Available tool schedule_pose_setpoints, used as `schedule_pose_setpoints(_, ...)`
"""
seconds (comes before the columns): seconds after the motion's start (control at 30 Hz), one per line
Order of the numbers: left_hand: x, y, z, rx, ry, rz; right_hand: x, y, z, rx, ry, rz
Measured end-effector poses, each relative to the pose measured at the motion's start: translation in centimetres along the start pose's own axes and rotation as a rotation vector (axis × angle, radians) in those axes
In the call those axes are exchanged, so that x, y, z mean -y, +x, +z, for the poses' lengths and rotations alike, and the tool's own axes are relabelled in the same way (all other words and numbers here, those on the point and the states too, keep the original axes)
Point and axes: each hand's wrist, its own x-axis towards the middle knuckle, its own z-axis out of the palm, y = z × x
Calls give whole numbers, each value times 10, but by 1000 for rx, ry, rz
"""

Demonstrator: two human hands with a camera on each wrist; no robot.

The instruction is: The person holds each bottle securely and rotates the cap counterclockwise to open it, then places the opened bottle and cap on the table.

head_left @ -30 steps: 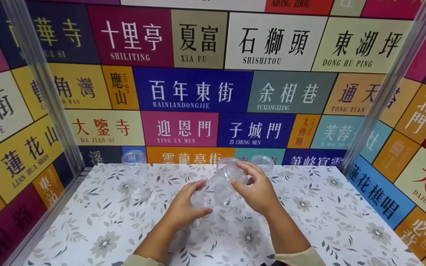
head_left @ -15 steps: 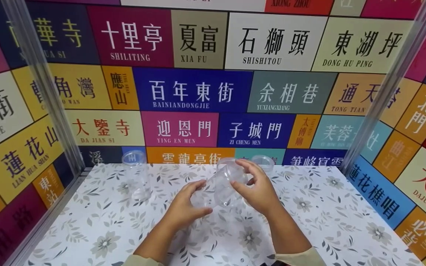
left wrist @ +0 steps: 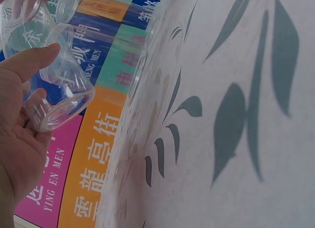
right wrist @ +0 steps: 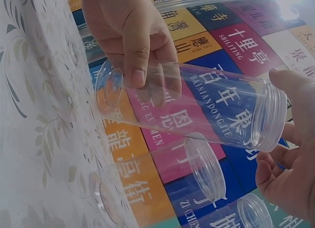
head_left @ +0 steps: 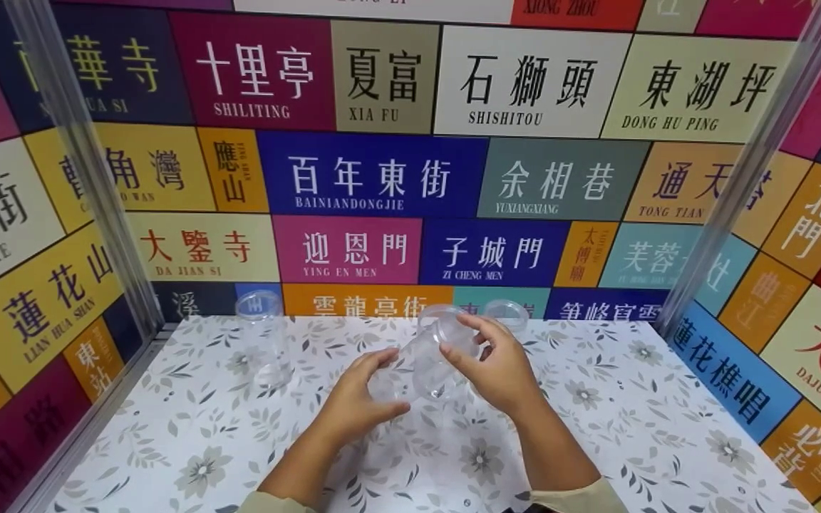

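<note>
A clear plastic jar [head_left: 412,362] is held tilted above the table, its rimmed end up toward the right. My left hand [head_left: 353,392] holds the base end; in the left wrist view its thumb lies along the jar wall [left wrist: 74,87]. At the wide ringed end [right wrist: 270,117], my right hand [head_left: 499,363] grips with thumb and fingers on opposite sides. Whether that ring is a lid or just the rim, I cannot tell. The jar looks see-through, with nothing visible inside.
Behind the held jar stands a second clear jar [right wrist: 204,169], partly covered in the head view. Another jar [head_left: 507,313] is farther back right, and one more [head_left: 261,342] stands at left. The floral-covered table [head_left: 204,456] meets a sign-printed wall [head_left: 375,174].
The right thumb and fingers have shifted slightly at the ringed end of the jar. The left hand and the standing jars stay where they were.
</note>
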Motion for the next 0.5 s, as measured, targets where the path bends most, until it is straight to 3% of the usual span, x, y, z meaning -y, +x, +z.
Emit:
schedule_pose_setpoints(0.3, 4, 1, 0, -47, -26, -1, 3, 0, -5, -6, 140, 23)
schedule_pose_setpoints(0.5, 5, -1, -2, -79, -84, -38, 3, 1, -8, -24, 179, 18)
